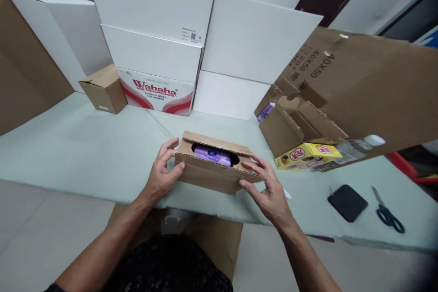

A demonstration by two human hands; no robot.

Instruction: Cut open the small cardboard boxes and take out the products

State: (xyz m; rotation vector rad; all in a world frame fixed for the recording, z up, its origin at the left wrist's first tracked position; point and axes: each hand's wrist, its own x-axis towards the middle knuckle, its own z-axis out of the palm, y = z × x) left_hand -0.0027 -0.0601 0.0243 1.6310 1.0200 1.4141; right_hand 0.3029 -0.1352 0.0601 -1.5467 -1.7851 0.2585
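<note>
A small brown cardboard box (208, 179) stands at the table's front edge. Through an oval cutout in its upper part shows a purple packet (214, 155) with a dark round mark; the rest of the packet is hidden inside. Gripping the box's left end is my left hand (163, 171), thumb on the near side and fingers behind the corner. On the opposite end my right hand (267, 187) holds the box the same way, its thumb low on the near panel and its fingers at the upper edge.
White cartons, one a Wahaha carton (157, 93), stand behind, with a small brown box (106, 89) to the left. Rightward are an opened cardboard box (282, 130), a yellow box (308, 155), a plastic bottle (359, 146), a black pouch (347, 203) and scissors (386, 212).
</note>
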